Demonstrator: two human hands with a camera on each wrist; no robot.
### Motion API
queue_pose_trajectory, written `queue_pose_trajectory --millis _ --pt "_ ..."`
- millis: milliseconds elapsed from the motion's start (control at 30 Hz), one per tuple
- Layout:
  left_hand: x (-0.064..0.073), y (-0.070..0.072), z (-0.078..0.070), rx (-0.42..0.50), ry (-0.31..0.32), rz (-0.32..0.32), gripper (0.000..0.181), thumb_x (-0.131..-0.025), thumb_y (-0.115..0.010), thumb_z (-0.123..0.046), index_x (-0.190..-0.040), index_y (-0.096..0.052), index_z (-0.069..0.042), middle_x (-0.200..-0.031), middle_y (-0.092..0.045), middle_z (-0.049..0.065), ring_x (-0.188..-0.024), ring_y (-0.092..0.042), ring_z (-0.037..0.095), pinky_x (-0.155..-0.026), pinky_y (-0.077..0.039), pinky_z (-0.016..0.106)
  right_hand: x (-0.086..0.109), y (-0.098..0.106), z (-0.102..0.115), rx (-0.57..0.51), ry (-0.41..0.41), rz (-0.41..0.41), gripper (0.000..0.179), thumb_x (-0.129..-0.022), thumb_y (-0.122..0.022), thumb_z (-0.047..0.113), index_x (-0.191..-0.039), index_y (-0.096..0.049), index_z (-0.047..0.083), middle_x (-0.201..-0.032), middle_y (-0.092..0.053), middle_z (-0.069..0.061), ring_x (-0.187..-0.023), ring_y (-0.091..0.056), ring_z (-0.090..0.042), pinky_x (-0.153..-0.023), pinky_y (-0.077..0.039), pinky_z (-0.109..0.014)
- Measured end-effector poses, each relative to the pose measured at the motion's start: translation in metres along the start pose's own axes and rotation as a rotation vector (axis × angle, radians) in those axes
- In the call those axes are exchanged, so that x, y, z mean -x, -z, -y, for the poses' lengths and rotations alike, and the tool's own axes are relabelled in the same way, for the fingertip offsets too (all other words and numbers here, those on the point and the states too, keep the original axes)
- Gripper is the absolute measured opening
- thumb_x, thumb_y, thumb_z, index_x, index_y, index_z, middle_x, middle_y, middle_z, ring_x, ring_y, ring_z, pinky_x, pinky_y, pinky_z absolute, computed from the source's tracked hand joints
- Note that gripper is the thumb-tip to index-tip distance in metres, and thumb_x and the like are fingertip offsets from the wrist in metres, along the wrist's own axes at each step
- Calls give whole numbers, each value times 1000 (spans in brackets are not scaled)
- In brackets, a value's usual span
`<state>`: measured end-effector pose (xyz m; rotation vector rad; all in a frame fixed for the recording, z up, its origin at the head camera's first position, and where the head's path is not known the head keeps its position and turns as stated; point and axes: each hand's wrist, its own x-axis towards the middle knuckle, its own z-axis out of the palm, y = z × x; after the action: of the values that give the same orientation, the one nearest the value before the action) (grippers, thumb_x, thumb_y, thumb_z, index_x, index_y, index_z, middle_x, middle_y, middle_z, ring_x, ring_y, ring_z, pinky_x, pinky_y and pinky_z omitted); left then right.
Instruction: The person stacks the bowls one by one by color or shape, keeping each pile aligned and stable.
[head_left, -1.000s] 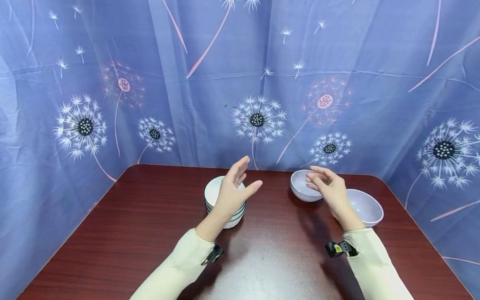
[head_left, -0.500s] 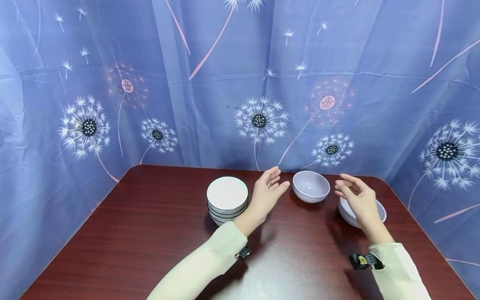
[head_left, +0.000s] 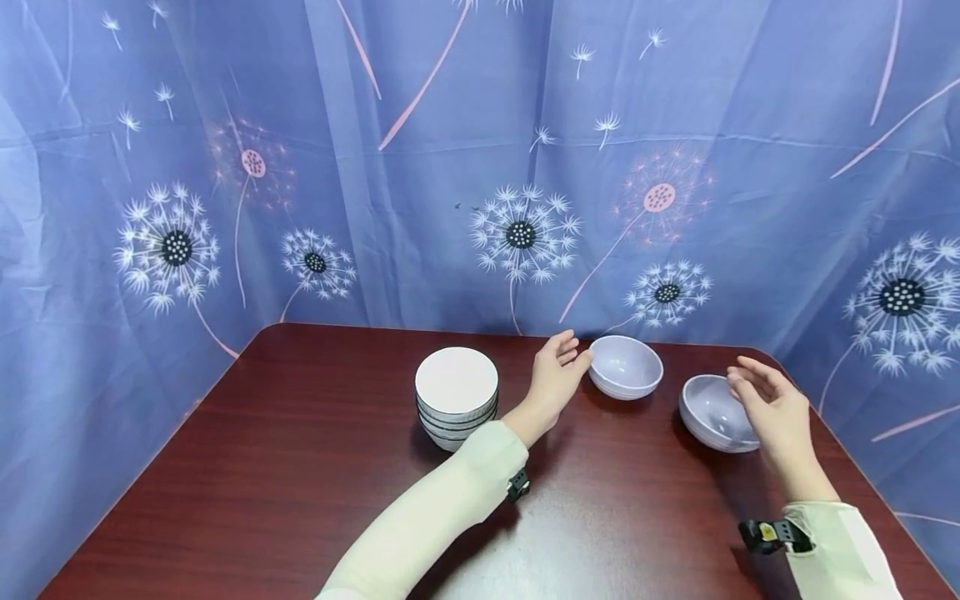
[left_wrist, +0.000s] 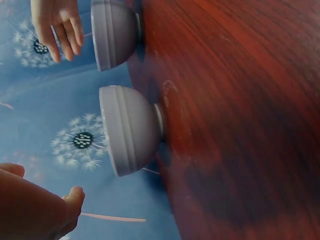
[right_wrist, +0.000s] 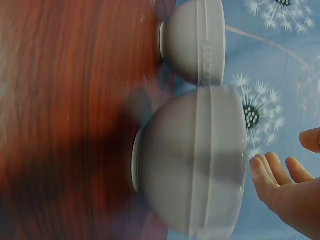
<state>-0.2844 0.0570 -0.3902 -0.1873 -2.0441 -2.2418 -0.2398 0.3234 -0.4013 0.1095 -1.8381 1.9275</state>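
Two pale lavender bowls stand upright on the table. Just left of the farther bowl [head_left: 626, 367], my left hand [head_left: 557, 382] hovers with fingers loosely bent. In the left wrist view a gap shows between that hand [left_wrist: 37, 207] and the bowl [left_wrist: 130, 131]. My right hand [head_left: 780, 417] is over the right side of the nearer bowl [head_left: 712, 412] and covers part of its rim. The right wrist view has this hand [right_wrist: 292, 192] beside the rim of the nearer bowl [right_wrist: 192, 165], its fingers extended and holding nothing.
A stack of several white bowls [head_left: 456, 392] with dark rims stands left of my left forearm, on the dark red wooden table [head_left: 247, 467]. A blue dandelion-print curtain [head_left: 420, 208] hangs behind the table and along both sides.
Both hands have moved right. The left hand went from in front of the white stack to beside the farther lavender bowl; the right hand went past that bowl to the nearer one.
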Motion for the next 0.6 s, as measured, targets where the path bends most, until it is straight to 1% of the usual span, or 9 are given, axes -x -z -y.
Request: queue_pose_trajectory --millis 167,233,333,467,533,600 --pt "-7 -9 11 24 85 -65 46 -88 -68 -9 -131 -54 1 -122 -61 15 -115 -57 31 -94 -51 30 -1 13 1 141 -30 -83 30 -91 -60 -1 -105 -65 26 -90 -68 20 -85 -62 9 -77 -46 -2" --pt "-9 -12 15 45 118 -80 47 -87 -68 -9 -131 -54 1 -123 -60 16 -115 -56 30 -95 -51 31 0 18 1 175 -53 -123 30 -91 -61 1 -105 -65 27 -90 -67 22 -85 -60 10 -76 -44 0" --pt "-12 -17 21 60 151 -90 48 -87 -68 -8 -132 -53 1 -125 -58 17 -116 -56 30 -95 -51 32 0 27 0 198 -93 -170 29 -91 -61 3 -107 -64 28 -90 -65 25 -85 -59 11 -75 -43 0" --pt "-16 -20 30 56 169 -101 51 -86 -67 -7 -134 -51 1 -125 -57 18 -117 -54 33 -96 -51 35 0 38 -3 189 -147 -203 29 -92 -60 5 -107 -64 30 -90 -64 26 -85 -57 12 -74 -41 0" --pt "-19 -21 35 62 183 -108 53 -85 -68 -7 -135 -50 0 -125 -56 18 -116 -54 33 -95 -51 36 1 44 -5 164 -171 -195 27 -93 -59 6 -106 -64 30 -89 -64 26 -85 -57 12 -72 -42 0" --pt "-21 -21 39 90 198 -107 56 -85 -68 -6 -136 -48 1 -126 -55 20 -114 -55 32 -93 -52 37 2 49 -7 119 -193 -168 26 -94 -57 7 -104 -63 30 -88 -64 25 -84 -57 11 -71 -45 -2"
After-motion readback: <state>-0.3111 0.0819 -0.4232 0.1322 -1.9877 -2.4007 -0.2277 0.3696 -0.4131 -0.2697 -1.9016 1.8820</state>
